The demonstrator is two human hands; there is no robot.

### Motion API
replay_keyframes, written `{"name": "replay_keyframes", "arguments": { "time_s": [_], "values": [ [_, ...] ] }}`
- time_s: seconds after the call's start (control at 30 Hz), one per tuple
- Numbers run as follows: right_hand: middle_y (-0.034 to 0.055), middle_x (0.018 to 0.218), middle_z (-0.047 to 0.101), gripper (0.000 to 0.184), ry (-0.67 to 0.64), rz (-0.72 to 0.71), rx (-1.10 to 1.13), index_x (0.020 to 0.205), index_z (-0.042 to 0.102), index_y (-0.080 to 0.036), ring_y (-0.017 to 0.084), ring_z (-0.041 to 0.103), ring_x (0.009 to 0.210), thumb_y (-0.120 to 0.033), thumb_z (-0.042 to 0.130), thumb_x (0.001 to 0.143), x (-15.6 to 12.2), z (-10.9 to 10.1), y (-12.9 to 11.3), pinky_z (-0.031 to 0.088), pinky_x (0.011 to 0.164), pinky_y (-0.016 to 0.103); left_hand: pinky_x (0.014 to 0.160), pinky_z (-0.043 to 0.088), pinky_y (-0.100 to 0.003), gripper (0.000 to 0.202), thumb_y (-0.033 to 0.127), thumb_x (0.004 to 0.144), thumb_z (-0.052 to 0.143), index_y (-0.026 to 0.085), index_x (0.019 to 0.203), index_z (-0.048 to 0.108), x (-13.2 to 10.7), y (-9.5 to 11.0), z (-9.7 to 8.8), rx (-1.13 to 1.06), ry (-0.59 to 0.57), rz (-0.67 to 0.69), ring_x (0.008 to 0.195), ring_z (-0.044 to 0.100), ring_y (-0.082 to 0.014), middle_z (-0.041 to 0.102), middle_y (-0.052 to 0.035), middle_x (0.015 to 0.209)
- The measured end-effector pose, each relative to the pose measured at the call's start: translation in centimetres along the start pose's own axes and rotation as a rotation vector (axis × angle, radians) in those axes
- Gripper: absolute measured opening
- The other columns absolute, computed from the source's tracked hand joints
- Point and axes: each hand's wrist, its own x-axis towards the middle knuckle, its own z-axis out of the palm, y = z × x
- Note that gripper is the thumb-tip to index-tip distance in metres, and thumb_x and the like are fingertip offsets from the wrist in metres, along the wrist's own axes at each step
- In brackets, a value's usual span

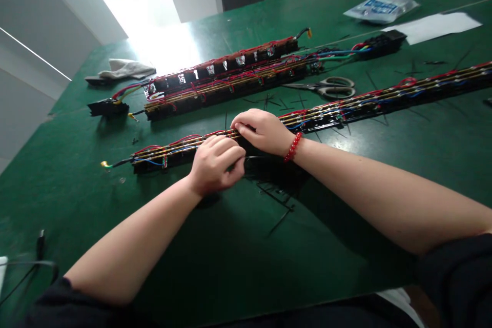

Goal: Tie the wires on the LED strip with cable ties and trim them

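A long black power strip (346,107) with red, blue and yellow wires lies across the green table (230,266). My left hand (216,164) is closed in a pinch on a thin black cable tie (255,158) right in front of the strip. My right hand (263,130), with a red bead bracelet at the wrist, rests on the strip's wire bundle with its fingers curled onto the wires. Both hands sit close together near the strip's left part.
A second wired strip (226,84) lies farther back, with scissors (328,87) to its right. Loose black cable ties (279,200) lie near my hands. A cloth (125,68) sits at the far left, plastic bags (380,7) and paper (434,26) at the far right.
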Motion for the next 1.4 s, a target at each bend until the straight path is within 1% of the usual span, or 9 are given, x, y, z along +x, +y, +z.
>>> {"name": "replay_keyframes", "arguments": {
  "time_s": [0.1,0.2,0.3,0.43,0.53,0.67,0.83,0.97,1.4],
  "values": [
    [0.0054,0.091,0.071,0.035,0.09,0.178,0.38,0.088,0.068,-0.018,0.017,0.064,0.085,-0.041,0.046,0.1,0.1,-1.1,-0.2,0.05,0.081,0.03,0.07,0.045,-0.03,0.013,0.011,0.085,0.059,0.021,0.077,0.057,-0.2,-1.7,-0.6,0.141,0.22,-0.086,0.071,0.055,-0.0157,0.062,-0.0013,0.075],
    [0.0048,0.087,0.07,0.05,0.139,0.346,0.782,0.085,0.066,-0.019,0.016,0.067,0.082,-0.064,0.047,0.097,0.3,-1.9,0.0,0.055,0.079,0.029,0.067,0.042,-0.031,0.018,0.011,0.082,0.06,0.022,0.071,0.052,-0.4,-2.7,-0.6,0.263,0.25,-0.114,0.067,0.053,-0.0159,0.059,0.0001,0.069],
    [0.0037,0.08,0.069,0.045,0.152,0.411,0.94,0.082,0.064,-0.019,0.015,0.067,0.076,-0.062,0.054,0.094,0.5,-2.2,0.1,0.056,0.075,0.029,0.066,0.041,-0.031,0.02,0.012,0.083,0.061,0.022,0.07,0.05,-0.5,-2.9,-0.2,0.296,0.264,-0.13,0.065,0.053,-0.0154,0.058,0.001,0.067],
    [0.001,0.077,0.069,0.019,0.147,0.451,0.827,0.083,0.062,-0.02,0.013,0.065,0.073,-0.038,0.062,0.089,0.8,-2.4,-0.2,0.054,0.07,0.025,0.064,0.039,-0.031,0.024,0.012,0.084,0.061,0.023,0.068,0.047,-0.5,-2.7,0.0,0.307,0.257,-0.141,0.063,0.051,-0.0147,0.057,0.0017,0.066],
    [0.0006,0.078,0.069,0.012,0.101,0.452,0.74,0.084,0.065,-0.019,0.012,0.063,0.074,-0.031,0.066,0.085,0.9,-2.5,-0.5,0.052,0.07,0.023,0.063,0.038,-0.031,0.027,0.011,0.085,0.061,0.023,0.065,0.046,-0.4,-2.8,0.0,0.312,0.243,-0.146,0.062,0.05,-0.0144,0.057,0.002,0.064],
    [0.0006,0.077,0.069,0.015,0.085,0.451,0.732,0.085,0.065,-0.018,0.012,0.063,0.074,-0.033,0.069,0.084,0.9,-2.3,-0.5,0.05,0.069,0.024,0.063,0.034,-0.032,0.03,0.011,0.087,0.061,0.022,0.064,0.046,-0.3,-2.9,0.0,0.334,0.211,-0.109,0.061,0.05,-0.0134,0.056,0.0031,0.063],
    [0.0002,0.074,0.068,0.022,0.085,0.434,0.705,0.083,0.066,-0.018,0.012,0.061,0.07,-0.039,0.072,0.083,0.8,-2.1,-0.2,0.048,0.066,0.026,0.062,0.03,-0.036,0.029,0.017,0.09,0.063,0.022,0.064,0.051,0.1,-2.5,-0.5,0.434,0.079,0.034,0.061,0.048,-0.0151,0.06,0.0023,0.063],
    [0.0002,0.074,0.068,0.02,0.069,0.392,0.665,0.082,0.066,-0.018,0.012,0.06,0.07,-0.037,0.071,0.084,0.8,-2.0,0.0,0.047,0.066,0.027,0.062,0.027,-0.036,0.027,0.015,0.088,0.068,0.022,0.066,0.053,0.5,-2.0,-0.7,0.517,0.028,0.115,0.06,0.046,-0.0161,0.06,0.0029,0.063],
    [0.0003,0.072,0.067,0.026,0.079,0.378,0.629,0.081,0.067,-0.018,0.013,0.059,0.068,-0.043,0.071,0.085,0.7,-2.1,-0.3,0.047,0.065,0.027,0.063,0.026,-0.036,0.028,0.014,0.092,0.063,0.022,0.066,0.054,0.6,-1.7,-0.5,0.545,-0.039,0.142,0.061,0.045,-0.0166,0.053,0.002,0.06]
  ]
}}
